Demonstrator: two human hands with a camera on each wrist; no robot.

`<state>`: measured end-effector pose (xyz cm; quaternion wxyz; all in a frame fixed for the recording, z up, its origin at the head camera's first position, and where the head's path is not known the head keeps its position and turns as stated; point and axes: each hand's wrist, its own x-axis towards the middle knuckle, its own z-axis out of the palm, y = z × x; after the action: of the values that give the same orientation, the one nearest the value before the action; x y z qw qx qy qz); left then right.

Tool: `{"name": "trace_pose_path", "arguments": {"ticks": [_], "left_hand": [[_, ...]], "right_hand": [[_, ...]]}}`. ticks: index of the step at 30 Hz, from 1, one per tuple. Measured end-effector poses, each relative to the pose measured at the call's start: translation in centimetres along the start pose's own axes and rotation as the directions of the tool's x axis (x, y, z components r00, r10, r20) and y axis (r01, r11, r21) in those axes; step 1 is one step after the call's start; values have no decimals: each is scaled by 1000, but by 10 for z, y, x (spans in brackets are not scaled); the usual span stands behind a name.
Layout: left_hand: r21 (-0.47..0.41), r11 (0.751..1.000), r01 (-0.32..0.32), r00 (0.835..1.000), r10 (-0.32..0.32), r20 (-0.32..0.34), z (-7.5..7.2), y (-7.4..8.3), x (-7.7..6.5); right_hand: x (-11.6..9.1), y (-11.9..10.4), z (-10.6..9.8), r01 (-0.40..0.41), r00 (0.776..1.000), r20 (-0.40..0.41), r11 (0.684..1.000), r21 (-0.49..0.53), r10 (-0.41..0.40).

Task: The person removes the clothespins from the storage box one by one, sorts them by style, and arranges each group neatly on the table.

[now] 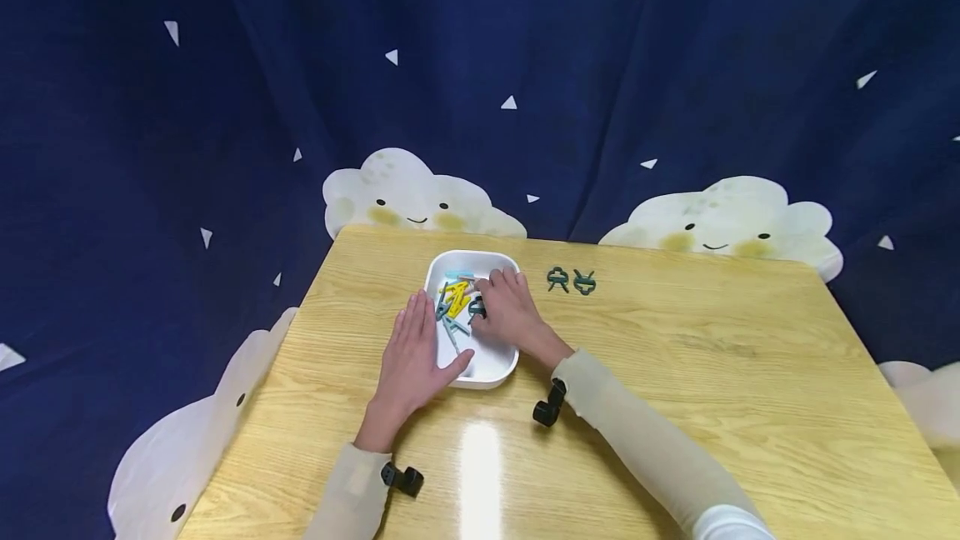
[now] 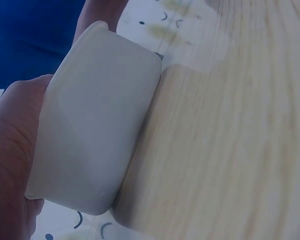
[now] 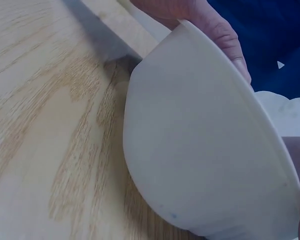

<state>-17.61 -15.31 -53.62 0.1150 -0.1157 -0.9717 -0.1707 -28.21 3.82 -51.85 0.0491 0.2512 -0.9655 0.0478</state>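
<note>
- Fingers (image 1: 422, 319) of the left hand (image 1: 411, 361) are held straight against the left side of the white tray (image 1: 491, 362), and the thumb is spread across its near left corner.
- Bent fingers of the right hand (image 1: 512, 311) are placed inside the tray, right beside a dark green clip (image 1: 477, 307); whether it is pinched cannot be told.
- Yellow clips (image 1: 459, 305) are bunched in the tray, with a light blue clip (image 1: 459, 273) seen beyond them and a grey-blue clip (image 1: 454, 327) on their near side.
- Two more dark green clips (image 1: 585, 283) are set just beside each other on the wooden table (image 1: 690, 390), right of the tray.
- Black devices (image 1: 551, 407) are worn at both wrists, by beige sleeves (image 1: 637, 432).
- Behind the table, a dark blue curtain (image 1: 450, 7) is patterned with white triangles and smiling clouds.
- From both wrists, the tray's contents are hidden by its outer wall.
</note>
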Motion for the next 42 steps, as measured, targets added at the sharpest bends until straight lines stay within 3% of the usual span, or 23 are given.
{"name": "trace_pose_path", "arguments": {"ticks": [4,8,23,35,42], "left_hand": [[-5,1000,-17,1000,16,-13,1,-1,-2],[-7,1000,-18,1000,18,-14,2,-2,-7],[-26,999,-25,999,24,-39,3,1,0],[-28,999,-21,999,20,-38,1,-1,2],[-31,1000,-7,1000,6,-21,2,-2,0]], "right_hand": [[-1,-3,0,-40,999,23,999,-35,41],[-3,-7,2,-19,997,67,998,-62,24],[-1,-2,2,-67,996,42,987,-144,74],[2,-4,0,-107,993,44,987,-117,113],[-1,-3,0,-131,991,-16,991,30,132]]}}
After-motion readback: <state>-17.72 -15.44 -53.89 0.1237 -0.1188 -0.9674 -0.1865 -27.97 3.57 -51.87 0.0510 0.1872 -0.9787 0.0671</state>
